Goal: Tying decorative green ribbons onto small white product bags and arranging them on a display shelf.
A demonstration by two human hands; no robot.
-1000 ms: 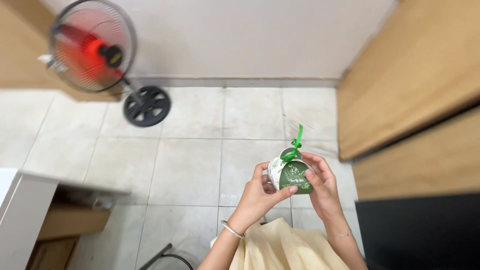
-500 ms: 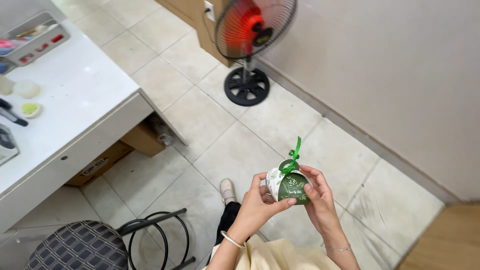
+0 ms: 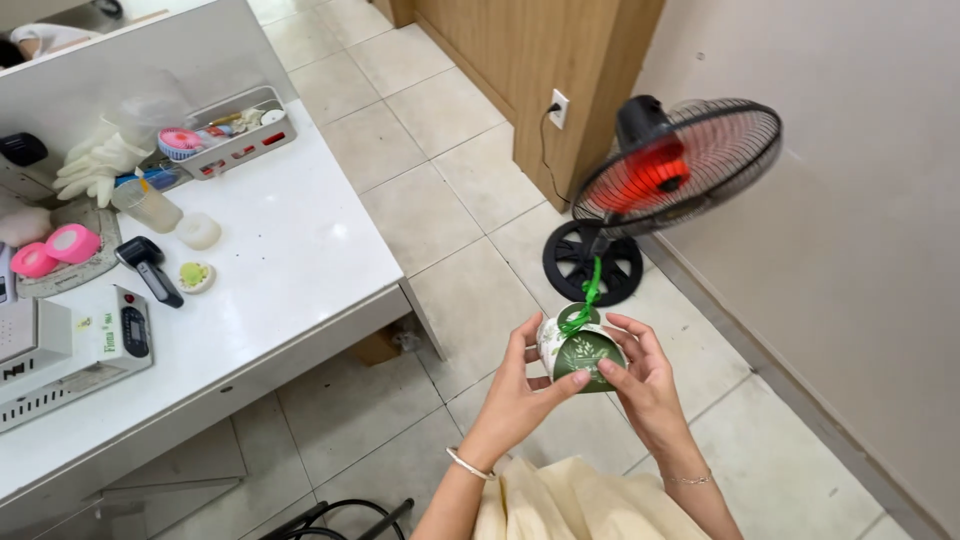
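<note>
Head view: both hands hold a small green and white pouch [image 3: 582, 356] in the air over the tiled floor [image 3: 470, 180], in front of the person's lap. The left hand [image 3: 520, 385] is closed on the pouch's left side, thumb across its front. The right hand [image 3: 640, 375] grips the right side with fingertips on the green face. A green ribbon [image 3: 590, 290] rises from the top of the pouch. Just beyond stands a floor fan [image 3: 670, 170] with a red hub and a black round base, near a wooden cabinet [image 3: 540, 60]. To the left, well apart, a white counter [image 3: 290, 250] carries pink tape rolls [image 3: 55, 250], a clear cup [image 3: 148, 205] and white gloves [image 3: 100, 160].
</note>
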